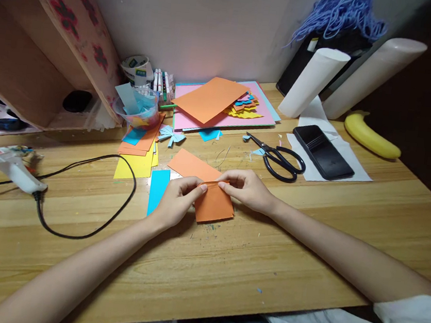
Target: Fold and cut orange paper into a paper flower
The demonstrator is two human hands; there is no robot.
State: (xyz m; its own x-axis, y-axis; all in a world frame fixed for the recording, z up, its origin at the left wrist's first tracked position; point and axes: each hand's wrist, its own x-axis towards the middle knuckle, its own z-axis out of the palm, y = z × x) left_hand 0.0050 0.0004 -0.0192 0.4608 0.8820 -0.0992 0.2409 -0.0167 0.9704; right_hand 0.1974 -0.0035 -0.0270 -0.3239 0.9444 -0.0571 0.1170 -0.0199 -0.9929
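A small piece of orange paper (215, 205) is held between both hands just over the wooden table, with narrow creases along its far edge. My left hand (178, 199) pinches its far left corner between thumb and fingers. At the far right corner, my right hand (249, 190) grips the same paper with its thumb on top. Behind them lies a longer orange paper strip (191, 165), partly covered by the fingers. A blue paper strip (158, 188) rests by my left hand, partly hidden under it.
Black-handled scissors (283, 163) and a phone (322, 152) lie to the right, near a banana (372, 137). On the left is a white glue gun (8, 166) with a looping black cord. Paper sheets (207, 101) and a plastic cup (137, 111) stand at the back.
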